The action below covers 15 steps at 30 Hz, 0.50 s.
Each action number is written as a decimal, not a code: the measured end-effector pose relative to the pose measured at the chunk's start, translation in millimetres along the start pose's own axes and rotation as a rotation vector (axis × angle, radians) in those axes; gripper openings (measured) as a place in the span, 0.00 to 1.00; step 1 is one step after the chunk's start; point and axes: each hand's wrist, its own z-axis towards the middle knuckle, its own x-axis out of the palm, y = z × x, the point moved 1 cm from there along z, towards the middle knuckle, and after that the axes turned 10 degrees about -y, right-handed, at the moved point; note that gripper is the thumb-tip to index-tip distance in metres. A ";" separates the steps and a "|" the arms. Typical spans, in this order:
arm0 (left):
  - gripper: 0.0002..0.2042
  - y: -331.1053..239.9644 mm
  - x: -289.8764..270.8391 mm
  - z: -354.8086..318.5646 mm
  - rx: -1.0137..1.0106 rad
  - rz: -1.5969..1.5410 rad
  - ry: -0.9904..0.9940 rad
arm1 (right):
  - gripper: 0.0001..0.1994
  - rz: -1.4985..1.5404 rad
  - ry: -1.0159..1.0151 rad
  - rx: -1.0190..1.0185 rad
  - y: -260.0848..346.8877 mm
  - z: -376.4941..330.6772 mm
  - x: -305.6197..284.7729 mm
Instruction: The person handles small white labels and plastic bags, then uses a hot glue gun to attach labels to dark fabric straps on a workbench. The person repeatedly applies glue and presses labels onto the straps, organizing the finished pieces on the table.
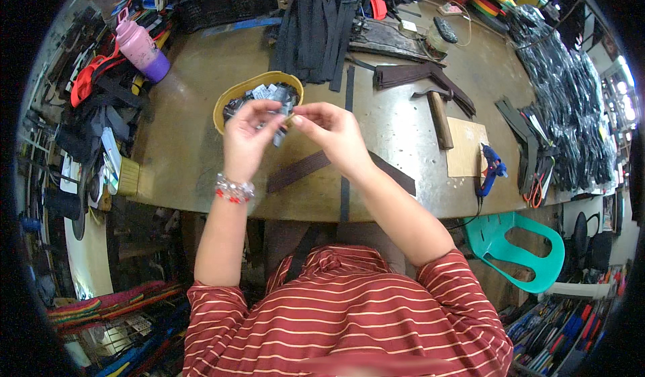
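Left hand (pixel 246 135) and right hand (pixel 329 130) pinch small metal piece (pixel 282 130) together, just in front of yellow bowl (pixel 225 105); piece hangs vertical.

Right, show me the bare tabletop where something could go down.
Bare tabletop lies left of the yellow bowl, below the pink bottle. Another patch sits between the right hand and the hammer. The far edge is crowded with black straps.

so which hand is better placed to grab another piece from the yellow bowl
Probably left. The left hand sits right beside the yellow bowl, while the right hand is farther from it and pinches the small piece.
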 end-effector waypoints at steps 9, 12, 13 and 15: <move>0.15 -20.9 9.9 -8.0 -0.175 -0.096 0.088 | 0.05 -0.089 0.034 0.022 -1.9 4.4 1.2; 0.10 -6.7 12.2 -0.6 -0.141 -0.059 0.058 | 0.06 -0.119 -0.023 0.009 -0.4 7.2 -8.8; 0.09 -0.3 9.2 4.2 -0.130 -0.057 0.025 | 0.07 -0.113 -0.015 -0.009 0.4 7.6 -14.6; 0.07 11.3 -5.6 17.9 -0.009 -0.122 -0.062 | 0.07 -0.147 -0.104 0.046 -1.0 6.8 -30.8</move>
